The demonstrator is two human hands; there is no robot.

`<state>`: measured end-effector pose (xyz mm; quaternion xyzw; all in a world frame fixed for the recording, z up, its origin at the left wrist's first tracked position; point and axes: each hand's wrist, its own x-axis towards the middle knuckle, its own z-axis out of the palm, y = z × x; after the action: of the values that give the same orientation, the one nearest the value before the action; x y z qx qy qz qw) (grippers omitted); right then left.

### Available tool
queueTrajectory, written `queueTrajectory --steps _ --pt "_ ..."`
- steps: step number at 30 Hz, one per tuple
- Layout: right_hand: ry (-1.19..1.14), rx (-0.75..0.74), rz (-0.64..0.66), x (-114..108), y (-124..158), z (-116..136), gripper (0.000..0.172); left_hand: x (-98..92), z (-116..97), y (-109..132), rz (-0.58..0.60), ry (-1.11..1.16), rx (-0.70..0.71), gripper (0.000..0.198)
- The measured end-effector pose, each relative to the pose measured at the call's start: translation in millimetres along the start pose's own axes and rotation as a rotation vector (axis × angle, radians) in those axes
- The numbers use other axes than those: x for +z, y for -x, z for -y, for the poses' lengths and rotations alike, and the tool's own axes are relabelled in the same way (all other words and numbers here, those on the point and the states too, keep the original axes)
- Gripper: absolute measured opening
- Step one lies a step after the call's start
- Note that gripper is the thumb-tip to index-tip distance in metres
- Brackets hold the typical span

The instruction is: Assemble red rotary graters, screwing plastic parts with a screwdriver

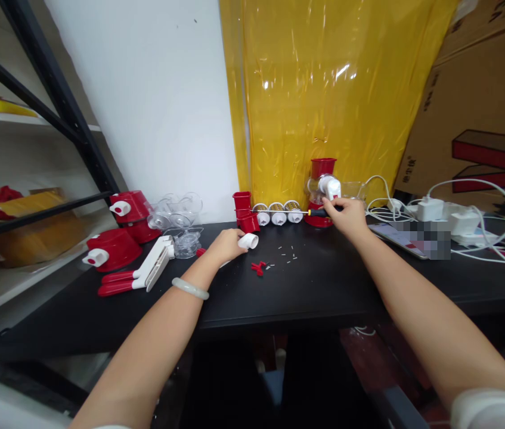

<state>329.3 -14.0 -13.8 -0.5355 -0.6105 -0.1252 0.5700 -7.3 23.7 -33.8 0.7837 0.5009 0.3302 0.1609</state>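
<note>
My left hand [229,245] clasps a short white plastic tube [249,241]; my right hand [347,215] grips a black-handled screwdriver [297,211], held level: part and tool gathered.

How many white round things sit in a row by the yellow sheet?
3: left one, middle one, right one, side by side by the screwdriver the right hand holds. The left hand holds another white piece.

No text can be read with certainty. The cardboard box [480,89] at the right carries a short row of small dark characters [408,162] near its lower left edge, probably Chinese but too small to make out, and part of a large red printed mark [493,156]. The phone [389,232] screen is blurred.
</note>
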Motion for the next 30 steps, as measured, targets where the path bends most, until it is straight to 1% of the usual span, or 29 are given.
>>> queueTrajectory --steps 2,4,9,11,15,18,24,30 --pt "-0.013 0.005 0.009 0 0 0 0.036 -2.4 -2 1 -0.033 0.042 -0.001 0.033" --pt "-0.015 0.019 0.004 -1 1 2 0.037 -5.8 -3 1 -0.119 0.077 -0.015 0.033" --pt "-0.022 0.036 -0.028 -4 2 7 0.037 -15.0 -6 -2 -0.339 -0.032 0.013 0.023" --pt "-0.030 0.026 -0.031 -4 3 8 0.036 -16.9 -7 -3 -0.396 -0.082 0.005 0.025" --pt "-0.054 0.013 -0.012 0 5 10 0.035 -17.2 -12 -2 -0.420 -0.200 -0.037 0.033" --pt "-0.062 -0.002 0.000 4 7 11 0.035 -16.4 -16 0 -0.447 -0.237 -0.049 0.037" --pt "-0.049 -0.010 -0.003 4 9 15 0.035 -15.0 -17 1 -0.453 -0.201 0.006 0.037" --pt "-0.055 -0.020 0.020 4 10 18 0.036 -13.9 -16 0 -0.445 -0.169 0.028 0.037"
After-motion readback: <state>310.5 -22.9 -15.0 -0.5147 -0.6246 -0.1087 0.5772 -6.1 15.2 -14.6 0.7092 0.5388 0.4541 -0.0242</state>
